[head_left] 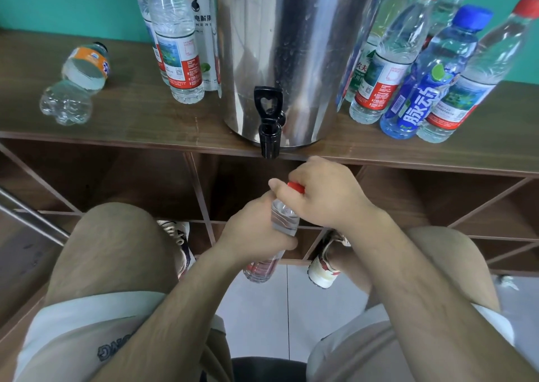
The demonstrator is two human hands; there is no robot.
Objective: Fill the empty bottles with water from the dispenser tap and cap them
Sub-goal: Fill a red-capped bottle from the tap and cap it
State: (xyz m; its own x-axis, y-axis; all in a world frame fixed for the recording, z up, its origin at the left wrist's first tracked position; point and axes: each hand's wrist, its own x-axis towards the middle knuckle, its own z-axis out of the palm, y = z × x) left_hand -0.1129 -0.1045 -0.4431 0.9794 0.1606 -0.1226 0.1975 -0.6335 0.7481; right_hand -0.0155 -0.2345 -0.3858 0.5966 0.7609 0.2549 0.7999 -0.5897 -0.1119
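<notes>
View from the head camera, looking down past your knees. Your left grip (253, 233) is wrapped around the middle of the clear bottle (285, 217), fingers curled round its body. Your right grip (323, 198) is closed over the red cap (296, 187) at the bottle's neck, thumb and fingers pinching it; only a sliver of the cap shows. You hold the bottle in the air, below and just in front of the table (131, 119) edge and a little under the black tap (269, 125). It tilts, with the cap end up toward the tap and the base (259, 271) down toward the tiled floor (262, 308). Its water level cannot be read from here.

The steel dispenser (291, 46) stands at the table's front edge, with the tap overhanging it. To its left stands a cluster of clear bottles (179, 46), their tops cut off by the frame. Farther left, 1 bottle with an orange label (77, 81) lies on its side, well apart from the rest. To the dispenser's right stands a tight group of capped bottles, among them 1 with a blue cap (431, 75) between 2 with red caps (390, 60) (472, 84). Open shelf compartments (116, 177) run beneath the table.
</notes>
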